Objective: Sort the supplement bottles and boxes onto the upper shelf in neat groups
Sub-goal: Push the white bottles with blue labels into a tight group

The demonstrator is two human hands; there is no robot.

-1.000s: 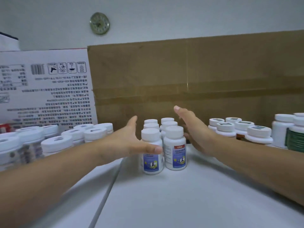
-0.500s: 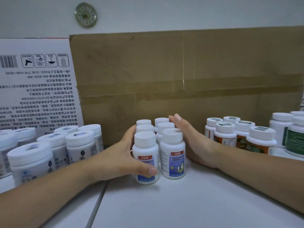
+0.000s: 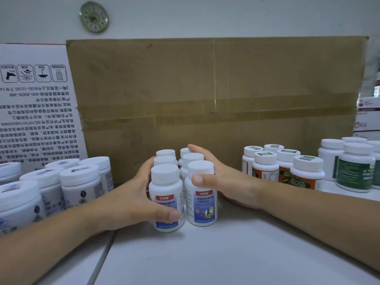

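Several small white bottles with blue-and-red labels [image 3: 202,204] stand in two rows on the white shelf [image 3: 205,254], in front of a brown carton. My left hand [image 3: 131,198] presses against the left row, thumb across the front bottle [image 3: 166,198]. My right hand [image 3: 224,182] presses against the right row, fingers over the rear caps and thumb on the front bottle's neck. Both hands squeeze the cluster between them. The rear bottles are partly hidden.
Wide white jars [image 3: 80,186] are grouped at the left. Orange-labelled bottles [image 3: 267,167] and green-labelled bottles [image 3: 355,171] stand at the right. A brown carton [image 3: 216,99] and a white printed carton [image 3: 35,112] block the back. Stacked boxes [image 3: 368,118] sit far right.
Both hands have closed in on the cluster from either side; my right thumb has come onto the front right bottle. The view has moved nearer the bottles.
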